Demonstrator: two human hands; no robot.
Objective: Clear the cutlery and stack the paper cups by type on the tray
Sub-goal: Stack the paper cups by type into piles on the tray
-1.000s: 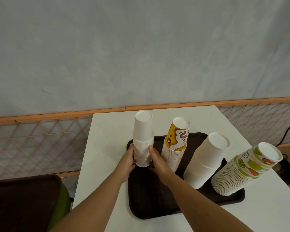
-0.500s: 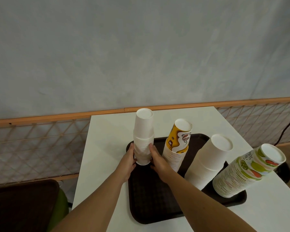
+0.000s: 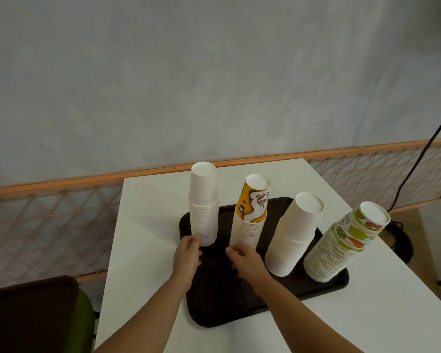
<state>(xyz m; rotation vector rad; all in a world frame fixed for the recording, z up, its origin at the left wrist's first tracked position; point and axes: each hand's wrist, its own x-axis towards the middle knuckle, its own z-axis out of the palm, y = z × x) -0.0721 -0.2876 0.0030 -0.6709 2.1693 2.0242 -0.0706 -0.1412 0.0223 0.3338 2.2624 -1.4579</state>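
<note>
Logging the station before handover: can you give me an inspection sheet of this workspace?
Surface: white table carrying a dark tray.
Job's things: four upside-down cup stacks on the tray, left to right: narrow white stack, yellow-brown stack, wide white stack, fruit-print stack. Cutlery: nothing seen.
Clutter: nothing seen.
Hands: left hand at the narrow white stack's foot, contact unclear; right hand over the tray, fingers loosely curled, holding nothing.
Cables: black cable hangs beyond the table's right side.
Surroundings: grey wall, orange-railed lattice, dark seat lower left.
</note>
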